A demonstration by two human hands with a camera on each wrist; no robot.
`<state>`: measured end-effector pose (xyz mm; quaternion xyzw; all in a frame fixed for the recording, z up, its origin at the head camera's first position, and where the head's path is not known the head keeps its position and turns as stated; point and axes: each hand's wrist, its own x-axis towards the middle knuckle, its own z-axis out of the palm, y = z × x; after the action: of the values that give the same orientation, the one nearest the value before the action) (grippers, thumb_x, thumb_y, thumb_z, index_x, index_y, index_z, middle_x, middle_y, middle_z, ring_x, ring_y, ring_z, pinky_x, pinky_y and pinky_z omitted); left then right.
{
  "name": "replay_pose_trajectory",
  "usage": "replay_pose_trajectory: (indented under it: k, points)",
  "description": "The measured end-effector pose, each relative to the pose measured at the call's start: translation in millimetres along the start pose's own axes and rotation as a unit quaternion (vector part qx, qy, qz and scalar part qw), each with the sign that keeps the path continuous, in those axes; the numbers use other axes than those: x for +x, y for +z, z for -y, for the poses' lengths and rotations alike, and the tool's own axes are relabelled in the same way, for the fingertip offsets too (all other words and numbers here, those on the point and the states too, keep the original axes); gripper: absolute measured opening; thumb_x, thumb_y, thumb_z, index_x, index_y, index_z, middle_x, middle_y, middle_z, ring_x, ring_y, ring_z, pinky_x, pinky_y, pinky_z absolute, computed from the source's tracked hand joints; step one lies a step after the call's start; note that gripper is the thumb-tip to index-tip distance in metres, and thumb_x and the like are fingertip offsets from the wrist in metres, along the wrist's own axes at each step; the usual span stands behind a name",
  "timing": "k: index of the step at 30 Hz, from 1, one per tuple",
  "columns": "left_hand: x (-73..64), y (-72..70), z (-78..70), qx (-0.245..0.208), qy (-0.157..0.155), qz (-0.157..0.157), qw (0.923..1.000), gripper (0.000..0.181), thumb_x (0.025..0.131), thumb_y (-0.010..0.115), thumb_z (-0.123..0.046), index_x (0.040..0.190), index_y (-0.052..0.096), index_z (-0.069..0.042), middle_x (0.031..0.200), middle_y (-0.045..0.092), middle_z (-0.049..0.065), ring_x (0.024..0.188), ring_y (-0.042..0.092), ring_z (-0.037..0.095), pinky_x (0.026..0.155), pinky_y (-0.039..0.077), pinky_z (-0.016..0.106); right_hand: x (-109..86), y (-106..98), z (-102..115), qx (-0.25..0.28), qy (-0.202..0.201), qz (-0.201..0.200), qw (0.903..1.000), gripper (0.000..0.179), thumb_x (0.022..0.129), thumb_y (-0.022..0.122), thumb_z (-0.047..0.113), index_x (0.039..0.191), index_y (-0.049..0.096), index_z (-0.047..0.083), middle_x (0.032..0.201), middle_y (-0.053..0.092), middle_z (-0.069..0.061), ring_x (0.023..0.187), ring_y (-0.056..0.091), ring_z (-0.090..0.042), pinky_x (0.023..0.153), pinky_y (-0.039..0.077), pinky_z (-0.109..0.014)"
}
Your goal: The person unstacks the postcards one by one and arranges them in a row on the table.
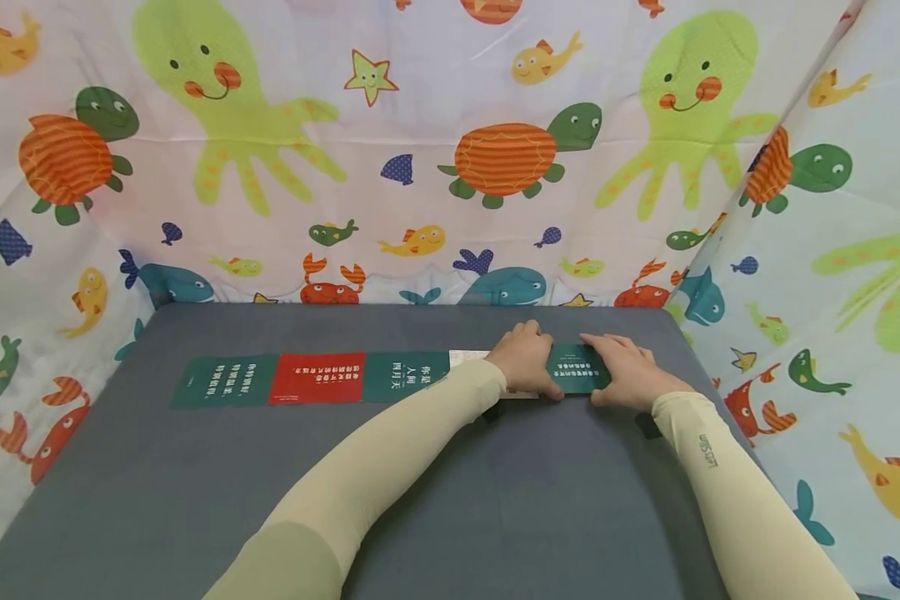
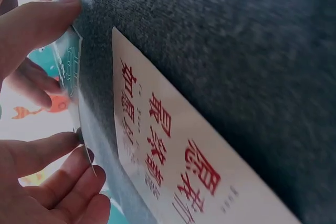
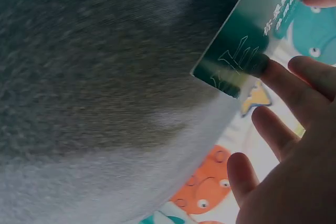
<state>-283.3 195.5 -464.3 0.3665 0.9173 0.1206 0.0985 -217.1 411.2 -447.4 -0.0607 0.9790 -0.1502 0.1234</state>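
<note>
Both hands are at a dark green card (image 1: 573,367) with white writing, at the right end of a row of cards. My left hand (image 1: 523,358) holds its left part between thumb and fingers, reaching over a cream card (image 2: 157,140) with red characters. My right hand (image 1: 630,371) is at the other end, thumb and forefinger at opposite long edges; its other fingers are spread in the right wrist view. Seen nearly edge-on in the left wrist view, the green card is tilted. The left hand hides part of the cream card.
Leftward the row continues with a green card (image 1: 405,375), a red card (image 1: 317,377) and another green card (image 1: 225,381), lying flat on the grey table (image 1: 495,500). A curtain (image 1: 412,108) printed with sea animals hangs behind the table and along its sides.
</note>
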Motion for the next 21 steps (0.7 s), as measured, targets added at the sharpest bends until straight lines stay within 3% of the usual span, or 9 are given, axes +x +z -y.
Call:
replay_pose_trajectory:
  k: [5,16,21]
  points:
    - [4.0,2.8,-2.3,0.006,-0.005,0.008,0.9999,0.093,0.082,0.085,-0.069,0.151,0.062,-0.011,0.138,0.058,0.006,0.118,0.053,0.019,0.11,0.051,0.04,3.2,3,-4,0.001,0.001,0.011,0.9999,0.105,0.084,0.088,0.025,0.17,0.031,0.011,0.169,0.038,-0.025,0.156,0.026,-0.049,0.119,0.02,-0.075]
    - [-1.9,5.2,-5.8,0.004,-0.013,0.007,0.9999,0.094,0.085,0.082,-0.069,0.154,0.058,-0.01,0.142,0.056,0.007,0.121,0.054,0.02,0.109,0.053,0.039,3.0,9,-5,-0.009,0.0,0.0,1.0,0.099,0.083,0.088,0.028,0.166,0.039,0.011,0.167,0.043,-0.022,0.151,0.032,-0.047,0.115,0.024,-0.075]
    - [-7.8,10.2,-6.1,-0.001,-0.011,0.012,0.9999,0.1,0.085,0.082,-0.07,0.16,0.051,-0.012,0.153,0.052,0.009,0.134,0.053,0.023,0.116,0.05,0.04,-2.0,19,-8,-0.004,0.005,-0.004,1.0,0.099,0.083,0.086,0.031,0.167,0.037,0.01,0.172,0.036,-0.022,0.156,0.026,-0.049,0.115,0.024,-0.077]
